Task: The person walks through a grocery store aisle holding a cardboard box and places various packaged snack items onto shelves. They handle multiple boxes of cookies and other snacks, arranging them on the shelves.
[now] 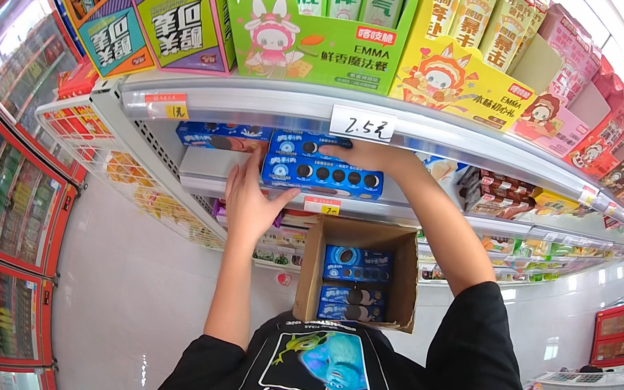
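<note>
My left hand (255,195) is at the left end of a blue cookie box (324,177) on the shelf below the top one, fingers spread and thumb by the box's lower front edge. My right hand (370,156) reaches under the upper shelf's lip, its fingertips against another blue cookie box (292,144) just behind and above the first. Whether it grips that box is unclear. Farther left lies a third blue cookie box (223,136), near my left fingertips. Below my arms, an open cardboard carton (308,274) against my body contains several similar blue boxes (358,263).
The upper shelf's edge (277,105) overhangs my hands and bears a handwritten price card (363,124). Above stand green (317,49) and yellow (457,89) snack display boxes. Brown snack packs (499,194) sit to the right. A wire rack (110,157) and red-framed coolers (8,220) flank the left.
</note>
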The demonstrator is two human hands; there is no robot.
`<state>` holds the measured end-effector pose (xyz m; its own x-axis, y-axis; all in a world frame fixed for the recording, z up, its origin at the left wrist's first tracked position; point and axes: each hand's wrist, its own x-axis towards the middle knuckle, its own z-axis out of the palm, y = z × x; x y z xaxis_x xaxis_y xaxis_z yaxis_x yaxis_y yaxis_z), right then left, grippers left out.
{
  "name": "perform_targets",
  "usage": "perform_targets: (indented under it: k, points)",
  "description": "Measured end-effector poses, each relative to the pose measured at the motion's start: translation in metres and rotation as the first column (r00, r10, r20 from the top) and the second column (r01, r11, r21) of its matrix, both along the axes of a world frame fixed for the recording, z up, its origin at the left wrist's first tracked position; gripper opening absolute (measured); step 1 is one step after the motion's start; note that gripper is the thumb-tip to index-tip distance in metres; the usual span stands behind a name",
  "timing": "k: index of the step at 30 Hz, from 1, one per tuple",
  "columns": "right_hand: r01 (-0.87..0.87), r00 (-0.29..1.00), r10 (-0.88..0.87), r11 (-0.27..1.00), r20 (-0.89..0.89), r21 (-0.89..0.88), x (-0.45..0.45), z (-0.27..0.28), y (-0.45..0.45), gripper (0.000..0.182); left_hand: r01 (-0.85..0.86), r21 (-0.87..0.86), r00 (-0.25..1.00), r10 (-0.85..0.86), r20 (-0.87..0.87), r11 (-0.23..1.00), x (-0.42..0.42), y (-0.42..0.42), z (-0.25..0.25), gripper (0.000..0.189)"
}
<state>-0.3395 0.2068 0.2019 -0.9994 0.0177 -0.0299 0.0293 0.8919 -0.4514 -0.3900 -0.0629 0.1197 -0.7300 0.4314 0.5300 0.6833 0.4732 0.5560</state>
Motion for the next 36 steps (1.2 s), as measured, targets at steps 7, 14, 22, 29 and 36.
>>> perform_targets:
  k: [7,14,22,29,36]
  points:
    - [0.110,0.931,-0.053,0.984,-0.362,0.137,0.035,0.004,-0.016,0.079,0.047,0.046,0.995,-0.050,0.083,0.998,0.004,-0.004,0.002,0.108]
    - [0.235,0.759,0.063,0.902,-0.648,0.362,0.064,0.013,-0.042,0.065,0.286,0.351,0.805,-0.423,0.416,0.891,-0.003,0.006,0.017,0.104]
    - [0.263,0.691,0.081,0.898,-0.718,0.354,0.093,0.020,-0.070,0.056,0.089,0.680,0.770,-0.483,0.416,0.728,-0.030,0.033,-0.004,0.079]
    - [0.199,0.651,0.045,0.953,-0.758,0.227,0.117,0.035,-0.082,0.051,0.024,0.764,0.967,-0.209,0.146,0.644,-0.021,0.039,-0.036,0.077]
    - [0.148,0.508,-0.439,0.892,-0.741,-0.427,0.166,-0.034,-0.069,0.077,-0.081,0.820,0.892,-0.327,0.314,0.566,0.035,0.024,-0.018,0.069]
